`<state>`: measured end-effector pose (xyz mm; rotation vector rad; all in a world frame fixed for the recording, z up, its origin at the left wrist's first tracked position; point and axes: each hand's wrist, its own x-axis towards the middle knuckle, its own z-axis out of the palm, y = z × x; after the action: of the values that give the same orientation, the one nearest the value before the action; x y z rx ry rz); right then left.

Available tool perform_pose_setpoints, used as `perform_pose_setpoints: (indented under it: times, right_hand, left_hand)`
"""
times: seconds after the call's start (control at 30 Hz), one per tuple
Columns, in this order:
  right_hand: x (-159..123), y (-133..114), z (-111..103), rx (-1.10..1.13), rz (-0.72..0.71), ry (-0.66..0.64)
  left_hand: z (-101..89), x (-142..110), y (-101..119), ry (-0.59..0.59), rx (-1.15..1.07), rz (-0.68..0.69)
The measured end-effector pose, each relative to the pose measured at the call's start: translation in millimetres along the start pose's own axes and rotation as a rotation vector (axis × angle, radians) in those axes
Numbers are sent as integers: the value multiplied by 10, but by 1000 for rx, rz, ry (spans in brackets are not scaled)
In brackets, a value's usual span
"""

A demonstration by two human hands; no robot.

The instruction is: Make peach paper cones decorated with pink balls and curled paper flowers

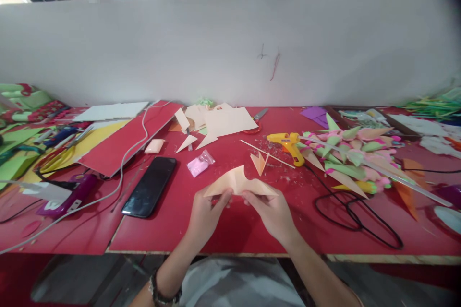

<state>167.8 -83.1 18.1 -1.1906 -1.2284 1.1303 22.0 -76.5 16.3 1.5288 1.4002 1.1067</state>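
Observation:
Both my hands hold a folded peach paper piece [239, 183] just above the red table [230, 230], near its front edge. My left hand [206, 216] pinches the paper's left lower edge with thumb and fingers closed. My right hand [272, 211] pinches its right lower edge the same way. A small folded peach piece [259, 161] and a thin wooden stick [266, 154] lie just beyond the paper.
A black phone [150, 185] lies to the left, a pink packet [200, 162] near it. Peach paper sheets [226, 121] and scissors [256, 122] lie further back. A yellow glue gun [290, 145] with black cord [356, 223] and a pile of paper cones [353, 158] are to the right. A white partition [230, 48] stands behind.

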Motion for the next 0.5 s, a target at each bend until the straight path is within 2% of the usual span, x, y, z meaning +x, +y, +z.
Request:
perform_pose_setpoints:
  times: [0.1,0.2,0.33,0.5]
  right_hand:
    - [-9,-10,26,15,29,69]
    - [-7,25,52,76,79,111]
    - [1,75,52,161,66,127]
    - [-8,55,6,130,58,90]
  left_hand:
    - [-13,-14,57,110,18,72]
    - [-10,-24,101,199,1,40]
    - [-26,-22,114,183,-77,-15]
    - [-98,-19,109,102,-86,-20]
